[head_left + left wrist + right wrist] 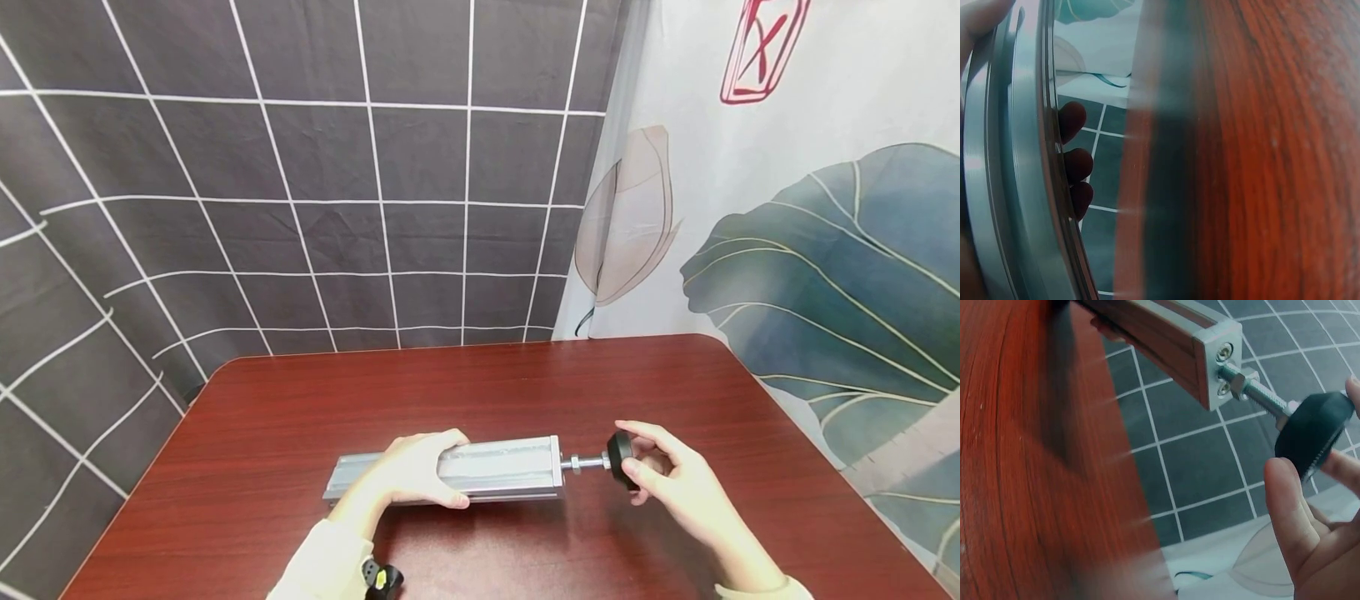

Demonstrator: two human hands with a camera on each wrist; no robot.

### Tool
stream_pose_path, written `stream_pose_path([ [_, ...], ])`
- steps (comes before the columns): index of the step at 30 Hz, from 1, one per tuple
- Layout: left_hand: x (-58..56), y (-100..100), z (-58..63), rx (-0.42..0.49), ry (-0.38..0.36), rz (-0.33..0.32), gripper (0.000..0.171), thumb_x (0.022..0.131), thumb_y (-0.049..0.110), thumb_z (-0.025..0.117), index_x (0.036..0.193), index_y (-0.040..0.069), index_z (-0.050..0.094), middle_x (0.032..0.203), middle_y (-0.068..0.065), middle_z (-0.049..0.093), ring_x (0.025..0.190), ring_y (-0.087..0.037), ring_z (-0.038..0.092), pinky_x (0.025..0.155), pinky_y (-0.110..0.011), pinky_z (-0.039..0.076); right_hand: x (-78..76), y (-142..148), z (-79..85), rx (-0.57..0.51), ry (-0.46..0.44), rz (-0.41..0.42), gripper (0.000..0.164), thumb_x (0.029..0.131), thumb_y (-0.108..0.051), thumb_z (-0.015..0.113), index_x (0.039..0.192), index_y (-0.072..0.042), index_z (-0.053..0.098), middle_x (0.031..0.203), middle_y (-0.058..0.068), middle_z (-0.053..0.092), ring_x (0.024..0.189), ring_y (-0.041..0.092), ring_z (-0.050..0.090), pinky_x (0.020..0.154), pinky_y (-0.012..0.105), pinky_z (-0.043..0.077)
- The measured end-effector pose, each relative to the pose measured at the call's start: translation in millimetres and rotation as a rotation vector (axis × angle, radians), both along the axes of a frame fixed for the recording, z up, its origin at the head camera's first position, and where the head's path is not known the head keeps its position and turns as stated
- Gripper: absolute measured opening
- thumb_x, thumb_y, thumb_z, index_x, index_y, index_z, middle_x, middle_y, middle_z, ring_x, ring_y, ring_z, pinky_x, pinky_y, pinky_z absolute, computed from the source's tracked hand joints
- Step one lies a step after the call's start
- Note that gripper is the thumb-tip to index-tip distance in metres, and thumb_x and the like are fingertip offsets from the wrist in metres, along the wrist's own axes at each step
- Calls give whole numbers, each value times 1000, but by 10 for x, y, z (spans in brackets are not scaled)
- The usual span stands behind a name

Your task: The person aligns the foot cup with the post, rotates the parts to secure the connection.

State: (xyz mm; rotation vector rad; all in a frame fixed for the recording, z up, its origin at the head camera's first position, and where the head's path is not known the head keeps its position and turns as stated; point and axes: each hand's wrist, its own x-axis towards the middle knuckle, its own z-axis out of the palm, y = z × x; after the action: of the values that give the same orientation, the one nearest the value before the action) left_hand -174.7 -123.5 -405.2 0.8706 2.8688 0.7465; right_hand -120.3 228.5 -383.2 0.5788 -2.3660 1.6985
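Observation:
A silver aluminium profile [510, 467] lies crosswise in the head view, raised over the table. My left hand [412, 471] grips it near its middle, thumb on the near side; in the left wrist view, fingertips [1076, 165] curl round its far side. From the end plate [1219, 365], held by screws, a threaded rod [1261, 397] with nuts sticks out to the right. On the rod's outer end sits a black levelling foot [619, 460]. My right hand [675, 483] pinches this foot at its rim between thumb and fingers, as the right wrist view also shows.
The reddish-brown wooden table [450, 383] has rounded far corners. Behind it hangs a dark grey cloth with a white grid [420, 233], and to the right a white curtain with leaf prints [660, 350]. A black strap device [381, 577] is at my left wrist.

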Motion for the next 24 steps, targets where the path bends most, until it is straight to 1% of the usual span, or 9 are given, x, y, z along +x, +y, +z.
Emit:
stream_pose_path([
  [4, 8, 0, 13, 2, -1, 1, 63, 56, 58, 76, 109, 29, 58, 94, 17, 62, 82, -2, 56, 73, -34, 43, 0, -50, 32, -1, -44, -74, 38, 86, 0, 63, 122, -9, 56, 82, 6, 56, 49, 19, 57, 47, 35, 50],
  [7, 17, 8, 22, -2, 2, 5, 66, 55, 58, 76, 111, 29, 58, 95, 17, 62, 83, -2, 57, 74, -34, 43, 2, -67, 37, 0, -60, -103, 35, 86, -2, 63, 120, -10, 57, 81, 6, 56, 48, 20, 57, 46, 35, 50],
  [11, 21, 19, 38, -19, 7, -7, 69, 53, 58, 77, 113, 29, 58, 97, 16, 62, 84, -2, 57, 74, -33, 44, 2, -66, 21, 4, -70, -119, 33, 87, -3, 63, 119, -8, 57, 79, 6, 56, 47, 20, 56, 45, 34, 49],
  [13, 19, 26, 38, -27, 11, -15, 69, 53, 57, 77, 113, 29, 58, 96, 16, 62, 83, -2, 57, 73, -32, 44, 4, -68, 13, 2, -82, -129, 32, 87, -4, 63, 119, -6, 57, 78, 6, 56, 46, 21, 55, 44, 34, 49],
  [15, 22, 29, 31, -31, 14, -17, 66, 54, 56, 77, 112, 29, 59, 95, 16, 62, 82, -2, 57, 73, -31, 44, 9, -73, 5, 3, -97, -143, 31, 88, -5, 63, 118, -7, 57, 78, 6, 56, 46, 21, 55, 44, 34, 49],
  [20, 8, 37, -10, -44, 30, -6, 65, 54, 56, 76, 112, 30, 58, 95, 16, 63, 82, -2, 57, 73, -33, 44, 26, -88, 7, 12, -123, -180, 30, 89, -7, 62, 118, -8, 57, 81, 5, 58, 50, 21, 58, 48, 36, 51],
  [21, 3, 35, -14, -45, 33, -6, 66, 54, 56, 75, 112, 30, 58, 95, 16, 63, 83, -2, 57, 74, -34, 43, 28, -92, 11, 11, -121, -182, 30, 89, -7, 61, 119, -6, 56, 81, 6, 57, 50, 21, 58, 48, 36, 51],
  [24, 0, 30, 3, -44, 38, 1, 67, 54, 56, 75, 112, 30, 58, 95, 15, 63, 83, -3, 57, 74, -36, 43, 36, -99, 36, 17, -128, -181, 30, 91, -8, 60, 120, -4, 55, 83, 7, 57, 52, 21, 60, 51, 36, 52],
])
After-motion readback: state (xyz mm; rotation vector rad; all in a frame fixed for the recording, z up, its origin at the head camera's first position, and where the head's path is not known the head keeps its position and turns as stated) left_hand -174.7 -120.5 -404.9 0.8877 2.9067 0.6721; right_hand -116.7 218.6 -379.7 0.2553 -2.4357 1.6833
